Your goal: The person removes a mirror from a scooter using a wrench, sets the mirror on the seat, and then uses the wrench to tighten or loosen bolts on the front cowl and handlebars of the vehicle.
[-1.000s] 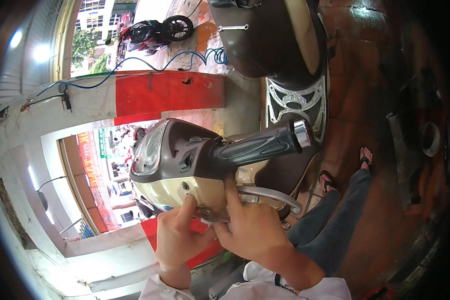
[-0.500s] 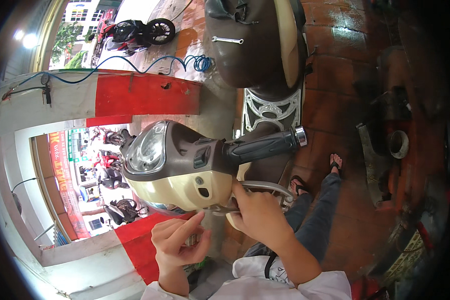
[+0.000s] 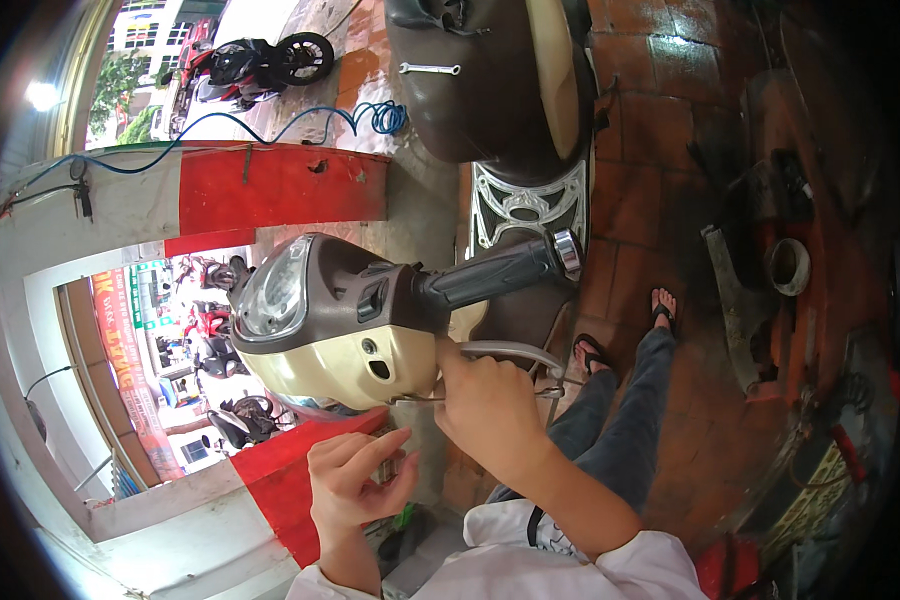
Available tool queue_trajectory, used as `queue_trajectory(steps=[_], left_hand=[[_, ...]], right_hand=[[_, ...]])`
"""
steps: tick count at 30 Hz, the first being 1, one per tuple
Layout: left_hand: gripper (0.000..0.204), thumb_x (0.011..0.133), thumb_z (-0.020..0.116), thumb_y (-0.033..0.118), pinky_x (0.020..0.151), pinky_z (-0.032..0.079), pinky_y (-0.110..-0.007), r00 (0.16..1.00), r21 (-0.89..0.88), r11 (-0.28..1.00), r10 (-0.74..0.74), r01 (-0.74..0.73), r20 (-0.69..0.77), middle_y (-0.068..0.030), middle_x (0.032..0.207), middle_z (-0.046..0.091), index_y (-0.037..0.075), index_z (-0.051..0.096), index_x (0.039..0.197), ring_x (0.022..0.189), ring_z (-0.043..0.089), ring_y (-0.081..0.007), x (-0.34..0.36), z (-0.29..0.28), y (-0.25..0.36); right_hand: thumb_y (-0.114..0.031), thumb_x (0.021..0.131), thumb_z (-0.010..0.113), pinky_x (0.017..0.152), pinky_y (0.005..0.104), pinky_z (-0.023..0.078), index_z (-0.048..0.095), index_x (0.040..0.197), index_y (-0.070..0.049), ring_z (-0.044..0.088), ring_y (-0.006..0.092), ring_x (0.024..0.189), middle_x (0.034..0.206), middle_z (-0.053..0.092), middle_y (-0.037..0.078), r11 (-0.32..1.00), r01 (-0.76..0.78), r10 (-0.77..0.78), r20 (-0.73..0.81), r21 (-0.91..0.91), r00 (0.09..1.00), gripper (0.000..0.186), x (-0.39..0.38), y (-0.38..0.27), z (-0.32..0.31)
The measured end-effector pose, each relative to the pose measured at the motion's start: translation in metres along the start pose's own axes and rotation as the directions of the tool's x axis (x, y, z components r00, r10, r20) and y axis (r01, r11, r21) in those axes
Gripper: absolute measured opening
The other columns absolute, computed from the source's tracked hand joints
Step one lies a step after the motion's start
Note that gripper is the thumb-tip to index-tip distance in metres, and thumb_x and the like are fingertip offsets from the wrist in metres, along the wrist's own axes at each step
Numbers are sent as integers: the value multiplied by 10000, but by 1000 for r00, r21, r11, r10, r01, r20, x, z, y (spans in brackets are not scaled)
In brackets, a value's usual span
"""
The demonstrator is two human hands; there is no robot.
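Observation:
A brown and cream scooter handlebar cover (image 3: 370, 365) fills the middle of the view. From it a black rubber grip (image 3: 495, 275) with a silver end points right, and a silver brake lever (image 3: 515, 350) runs below the grip. My right hand (image 3: 495, 405) is closed at the lever's inner end, against the cream cover; its fingertips and whatever they grip are hidden. A thin metal rod (image 3: 410, 399) shows just left of that hand. Lower left, my left hand (image 3: 360, 475) is raised apart from the scooter, fingers curled toward the thumb around something small I cannot make out.
A wrench (image 3: 430, 69) lies on the brown scooter seat (image 3: 470, 110). A blue coiled air hose (image 3: 380, 118) crosses behind a red and white wall (image 3: 280, 185). Worn parts (image 3: 735, 310) stand at the right, and a motorcycle (image 3: 270, 70) is parked outside at the upper left.
The scooter and background have shifted slightly left and up in the view. My right hand has shifted left with them, staying at the lever's inner end. My left hand keeps its curled pose.

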State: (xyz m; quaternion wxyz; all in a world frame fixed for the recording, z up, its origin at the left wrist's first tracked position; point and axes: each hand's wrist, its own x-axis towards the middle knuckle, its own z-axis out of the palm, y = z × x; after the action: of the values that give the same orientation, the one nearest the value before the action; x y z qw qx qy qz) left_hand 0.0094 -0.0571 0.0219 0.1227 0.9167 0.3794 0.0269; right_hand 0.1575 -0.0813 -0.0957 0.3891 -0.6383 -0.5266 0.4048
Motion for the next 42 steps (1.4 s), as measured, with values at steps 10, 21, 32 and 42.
queue_trajectory(steps=[10, 21, 32, 42], left_hand=[[267, 658, 767, 35, 444, 410, -258, 1000, -15, 1000, -26, 26, -17, 5, 597, 601, 53, 731, 922, 474, 560, -135, -7, -16, 18], [238, 696, 763, 45, 519, 510, -261, 966, -435, 881, -247, 188, -82, -47, 646, 668, 63, 740, 932, 566, 670, -152, -59, -28, 32], [179, 798, 716, 89, 557, 527, -262, 941, -746, 641, -332, 181, -58, -97, 655, 684, -21, 717, 939, 553, 653, -127, -51, 66, 29], [350, 782, 680, 129, 694, 544, -433, 679, -762, 544, -709, 352, -192, -236, 831, 680, 30, 663, 1117, 766, 675, -409, -18, 98, 63]], right_hand=[[-140, 783, 654, 558, 384, 558, 574, 1201, 17, 683, 303, 605, 659, 658, 143, 979, 130, -124, 45, -155, 991, 454, 1, -2, -17], [-207, 783, 665, 820, 505, 536, 625, 1048, 16, 669, 436, 871, 899, 681, 270, 956, -49, 124, 248, -289, 961, 348, 15, -30, -28], [-272, 819, 683, 879, 446, 523, 599, 1137, 44, 654, 425, 1005, 1029, 680, 274, 965, 39, 57, 352, -259, 934, 456, 22, -24, -37], [-355, 866, 650, 752, 393, 543, 551, 1218, 53, 686, 307, 840, 961, 686, 219, 970, 98, 41, 546, -224, 837, 547, 46, 8, -30]])
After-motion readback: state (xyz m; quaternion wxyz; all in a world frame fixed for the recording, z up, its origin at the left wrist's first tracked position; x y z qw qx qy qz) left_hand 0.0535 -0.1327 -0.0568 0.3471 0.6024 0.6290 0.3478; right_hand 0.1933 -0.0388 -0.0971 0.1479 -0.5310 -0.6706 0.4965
